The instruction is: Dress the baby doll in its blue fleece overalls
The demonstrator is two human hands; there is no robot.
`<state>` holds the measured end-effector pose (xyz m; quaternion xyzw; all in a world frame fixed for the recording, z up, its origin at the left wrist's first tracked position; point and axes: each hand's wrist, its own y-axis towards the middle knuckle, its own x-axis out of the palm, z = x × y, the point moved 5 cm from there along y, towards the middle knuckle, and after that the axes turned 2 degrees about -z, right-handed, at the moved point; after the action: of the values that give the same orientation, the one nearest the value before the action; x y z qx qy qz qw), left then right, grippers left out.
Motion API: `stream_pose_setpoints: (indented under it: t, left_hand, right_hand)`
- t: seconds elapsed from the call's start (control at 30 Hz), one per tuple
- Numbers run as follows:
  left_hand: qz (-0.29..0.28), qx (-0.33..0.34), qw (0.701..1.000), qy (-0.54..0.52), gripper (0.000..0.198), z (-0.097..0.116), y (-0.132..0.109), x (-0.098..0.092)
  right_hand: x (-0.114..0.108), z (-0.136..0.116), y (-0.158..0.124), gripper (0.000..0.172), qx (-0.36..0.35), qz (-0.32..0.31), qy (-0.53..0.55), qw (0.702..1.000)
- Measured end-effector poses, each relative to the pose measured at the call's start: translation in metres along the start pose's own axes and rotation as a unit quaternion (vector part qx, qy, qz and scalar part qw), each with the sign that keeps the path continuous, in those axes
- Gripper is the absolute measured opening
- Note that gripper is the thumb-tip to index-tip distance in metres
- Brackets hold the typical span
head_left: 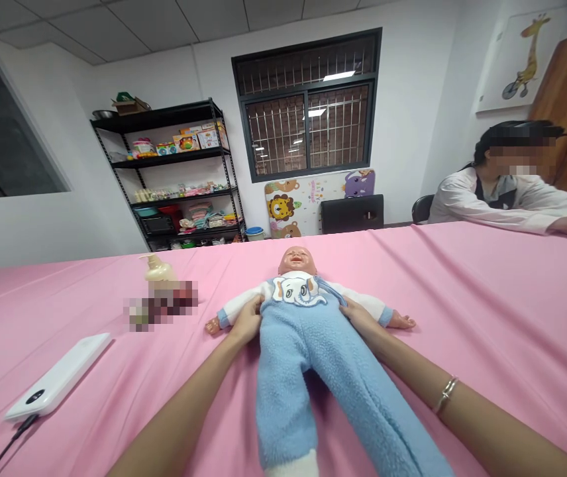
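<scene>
A baby doll [297, 262] lies on its back on the pink-covered table, its head away from me and its arms spread. It wears a white long-sleeved top [365, 303] and fuzzy light-blue overalls [296, 338] with an elephant face on the chest. My left hand [248, 319] is closed at the left edge of the overalls, near the waist, its fingertips partly hidden. On the opposite side, my right hand [361, 320] pinches the overalls' edge beside a blue strap [332, 290]. The trouser legs stretch toward me.
At left on the pink cloth [174, 371] lie a white power bank [59, 377] with a black cable and a cream pump bottle [158, 271], beside blurred items. A person [492, 185] sits at the far right, arms on the table. Stocked shelves [179, 159] stand behind.
</scene>
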<state>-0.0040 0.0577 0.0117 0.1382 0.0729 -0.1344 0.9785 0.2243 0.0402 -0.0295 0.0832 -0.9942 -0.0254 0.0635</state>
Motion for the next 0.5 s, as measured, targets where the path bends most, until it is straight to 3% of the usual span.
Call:
stream_pose_setpoints:
  t: [0.13, 0.3, 0.37, 0.43, 0.47, 0.5]
  left_hand:
    - [-0.065, -0.035, 0.996, 0.054, 0.015, -0.005, -0.002, -0.007]
    - [-0.122, -0.055, 0.987, 0.088, 0.016, -0.003, 0.000, -0.024]
    - [-0.050, -0.041, 0.992, 0.113, 0.017, 0.011, 0.004, -0.034]
    - [0.088, 0.002, 0.986, 0.143, 0.020, 0.037, 0.003, -0.037]
    - [0.149, 0.035, 0.975, 0.159, 0.021, 0.053, -0.001, -0.032]
    - [0.154, 0.066, 0.969, 0.181, 0.024, 0.068, -0.003, -0.018]
  right_hand:
    - [-0.003, -0.005, -0.003, 0.042, 0.013, -0.041, 0.026, 0.999]
    - [-0.029, -0.016, -0.012, 0.025, 0.044, -0.034, 0.022, 0.998]
    - [-0.037, -0.020, -0.013, 0.028, 0.030, -0.016, 0.019, 0.999]
    - [-0.041, -0.020, -0.010, 0.032, 0.014, 0.010, -0.004, 1.000]
    - [-0.042, -0.019, -0.008, 0.033, 0.006, 0.029, -0.023, 0.999]
    - [-0.042, -0.018, -0.006, 0.034, -0.001, 0.052, -0.042, 0.998]
